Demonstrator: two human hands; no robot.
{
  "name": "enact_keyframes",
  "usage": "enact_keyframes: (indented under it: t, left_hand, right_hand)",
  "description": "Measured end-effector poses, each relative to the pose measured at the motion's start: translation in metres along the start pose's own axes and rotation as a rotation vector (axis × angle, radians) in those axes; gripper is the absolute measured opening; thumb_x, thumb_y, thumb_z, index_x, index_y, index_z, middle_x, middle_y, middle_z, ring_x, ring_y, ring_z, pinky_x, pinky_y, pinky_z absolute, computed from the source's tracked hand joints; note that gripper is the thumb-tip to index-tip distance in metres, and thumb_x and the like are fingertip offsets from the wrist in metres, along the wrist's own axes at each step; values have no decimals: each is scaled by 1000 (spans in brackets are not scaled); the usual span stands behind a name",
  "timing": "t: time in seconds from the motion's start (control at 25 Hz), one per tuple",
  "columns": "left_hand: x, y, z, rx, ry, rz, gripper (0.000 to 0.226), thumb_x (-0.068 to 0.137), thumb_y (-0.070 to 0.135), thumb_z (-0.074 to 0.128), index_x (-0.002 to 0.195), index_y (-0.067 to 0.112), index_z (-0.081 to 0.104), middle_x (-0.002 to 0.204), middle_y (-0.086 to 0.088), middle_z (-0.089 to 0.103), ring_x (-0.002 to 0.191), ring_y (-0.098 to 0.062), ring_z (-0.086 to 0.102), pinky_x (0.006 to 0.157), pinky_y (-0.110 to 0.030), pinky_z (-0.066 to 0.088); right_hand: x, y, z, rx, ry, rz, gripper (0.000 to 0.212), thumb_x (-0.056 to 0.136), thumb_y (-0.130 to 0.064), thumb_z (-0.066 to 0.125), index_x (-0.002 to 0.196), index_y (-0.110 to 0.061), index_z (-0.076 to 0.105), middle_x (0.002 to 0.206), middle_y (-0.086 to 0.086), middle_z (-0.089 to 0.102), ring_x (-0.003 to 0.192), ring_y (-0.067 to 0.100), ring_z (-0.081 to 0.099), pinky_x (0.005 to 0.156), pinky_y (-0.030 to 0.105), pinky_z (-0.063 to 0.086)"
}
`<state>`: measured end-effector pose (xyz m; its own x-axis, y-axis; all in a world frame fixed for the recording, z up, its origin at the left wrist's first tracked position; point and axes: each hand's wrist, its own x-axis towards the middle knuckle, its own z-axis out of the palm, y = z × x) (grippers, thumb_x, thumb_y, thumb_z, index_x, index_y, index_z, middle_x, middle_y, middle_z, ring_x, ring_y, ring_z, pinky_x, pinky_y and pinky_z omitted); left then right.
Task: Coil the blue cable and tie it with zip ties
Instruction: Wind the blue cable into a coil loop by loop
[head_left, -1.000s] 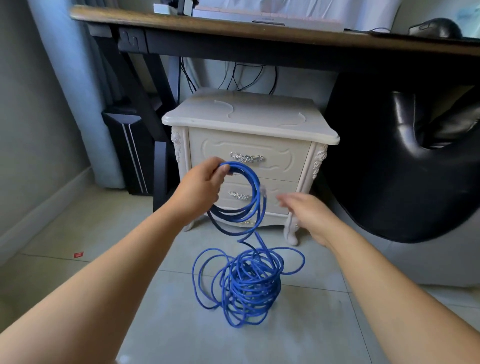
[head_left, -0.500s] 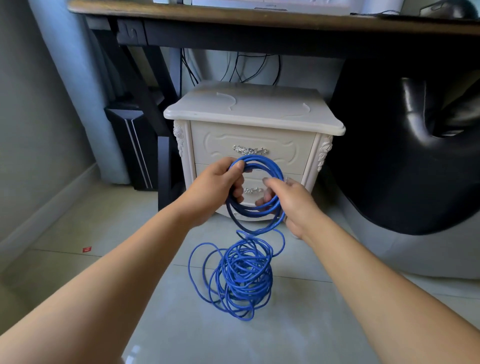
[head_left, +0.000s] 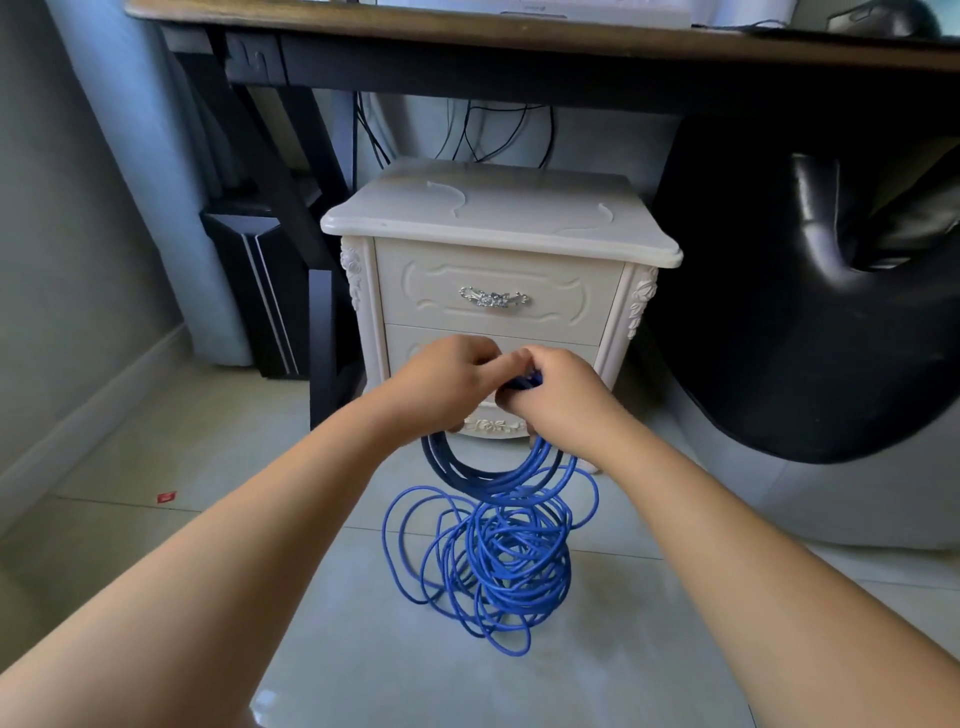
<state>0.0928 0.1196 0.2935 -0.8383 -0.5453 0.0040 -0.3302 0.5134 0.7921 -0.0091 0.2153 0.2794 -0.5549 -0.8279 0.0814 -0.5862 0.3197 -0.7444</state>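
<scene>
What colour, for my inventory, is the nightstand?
The nightstand is cream white, clearest in the head view.

Blue plastic-sheathed cable (head_left: 498, 561): bright saturated blue in the loose heap, the bundled loops above it darker, near navy, in shade. Cream-white carved wooden nightstand (head_left: 498, 223): off-white all over, raised scroll outlines on the drawer fronts, floral relief on corner posts and bottom skirt. Silver ornate metal drawer handle (head_left: 493, 299): shiny, leafy pattern. Pale grey-green glossy floor tiles (head_left: 363, 649) with thin darker grout lines. Small red scrap (head_left: 166, 497). Brown wooden desk top (head_left: 467, 31), black desk frame (head_left: 467, 73). Black glossy leather seat (head_left: 779, 338). Black boxy computer tower (head_left: 234, 270) with pale slanted stripes. Thin black wires (head_left: 488, 135). Grey matte wall (head_left: 62, 208).
</scene>
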Motion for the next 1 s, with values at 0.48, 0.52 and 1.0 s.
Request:
enact_keyframes:
  t: [0.48,0.52,1.0]
  left_hand:
    - [3,1,-2,-854,157,-164,25,90,9,28,69,16,41,53,3,26,48,-12,15,43,-23,14]
    - [1,2,1,-861,135,-149,27,90,9,27,70,14,44,52,2,30,47,-13,17,43,-23,17]
    - [-10,8,-3,-95,-10,122,25,88,45,66,81,21,64,49,13,51,43,-7,50,50,-25,49]
  right_hand:
    - [-4,17,4,941,-44,287,11,87,-9,70,90,-9,59,56,2,50,52,15,55,68,40,58]
    - [-2,15,4,946,10,288,13,86,-8,70,88,-10,58,53,1,50,50,15,55,64,39,59]
    - [-7,-7,-20,-97,36,-95,11,87,-9,52,84,-8,62,76,12,61,59,30,67,46,35,56]
